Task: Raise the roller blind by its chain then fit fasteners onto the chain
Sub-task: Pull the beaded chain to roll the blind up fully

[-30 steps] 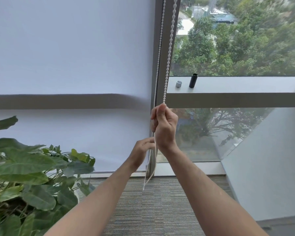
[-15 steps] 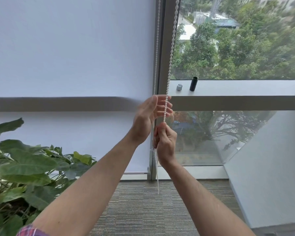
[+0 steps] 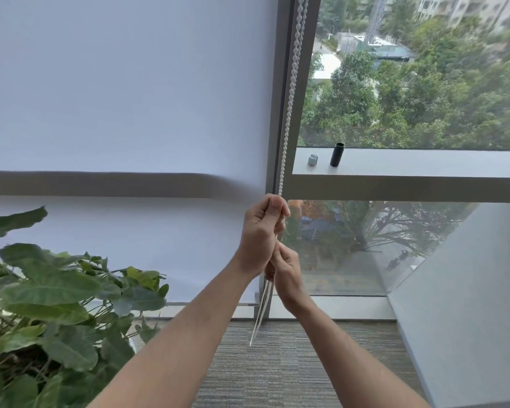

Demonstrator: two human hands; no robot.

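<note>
Straight above my hands the chain (image 3: 291,83) runs vertically along the window frame; my left hand (image 3: 262,231) clamps it higher, my right hand (image 3: 286,269) just beneath, also gripping, so I'd pull down.

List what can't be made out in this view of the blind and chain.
- Roller at the top of the blind: cut off by the upper edge.
- Chain inside the left hand and right hand: hidden by fingers.
- Two small cylinders on the ledge: too small to identify.
</note>
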